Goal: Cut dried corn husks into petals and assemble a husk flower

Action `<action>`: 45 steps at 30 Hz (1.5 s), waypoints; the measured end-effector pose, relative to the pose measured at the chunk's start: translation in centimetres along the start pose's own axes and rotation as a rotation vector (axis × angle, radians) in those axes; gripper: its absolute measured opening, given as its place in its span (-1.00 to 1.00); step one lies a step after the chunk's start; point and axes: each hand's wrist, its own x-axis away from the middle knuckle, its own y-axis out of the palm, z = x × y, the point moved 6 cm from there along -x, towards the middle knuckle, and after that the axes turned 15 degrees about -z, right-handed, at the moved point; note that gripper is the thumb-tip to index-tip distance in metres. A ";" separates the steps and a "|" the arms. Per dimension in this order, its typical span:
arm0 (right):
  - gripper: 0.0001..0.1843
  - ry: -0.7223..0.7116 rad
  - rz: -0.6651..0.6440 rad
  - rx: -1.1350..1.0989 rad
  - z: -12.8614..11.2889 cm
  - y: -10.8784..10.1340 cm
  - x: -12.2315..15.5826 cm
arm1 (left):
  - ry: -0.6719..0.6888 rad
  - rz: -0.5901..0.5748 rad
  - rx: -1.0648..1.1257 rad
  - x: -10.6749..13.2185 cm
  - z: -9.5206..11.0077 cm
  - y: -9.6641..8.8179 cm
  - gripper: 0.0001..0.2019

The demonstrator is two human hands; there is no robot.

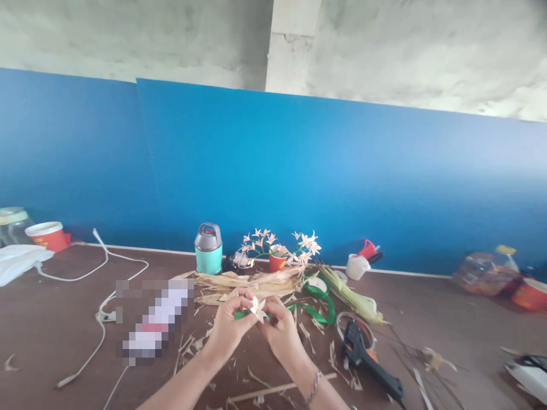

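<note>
My left hand and my right hand meet over the brown table, fingers pinched together on a small cream husk flower with a green ribbon stem. Both hands grip the flower between thumb and fingertips. Just behind them lies a heap of dried corn husks. A loop of green ribbon trails to the right of my right hand.
A black glue gun lies at right. Behind stand a teal flask, a red pot of finished husk flowers, a white cup with tools. White cables, husk scraps, red cups and plastic jars sit about.
</note>
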 end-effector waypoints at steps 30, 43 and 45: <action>-0.84 -0.295 0.209 0.821 -6.6 0.2 2.8 | 0.023 0.104 -0.172 0.3 0.3 -0.2 -0.84; -0.69 -0.349 0.127 0.690 -6.0 0.2 2.9 | 0.066 0.091 -0.114 0.3 0.2 -0.8 -0.83; -0.76 -0.293 0.199 0.527 -5.4 -1.0 2.5 | 0.077 0.097 -0.073 0.2 -0.1 -1.1 -0.86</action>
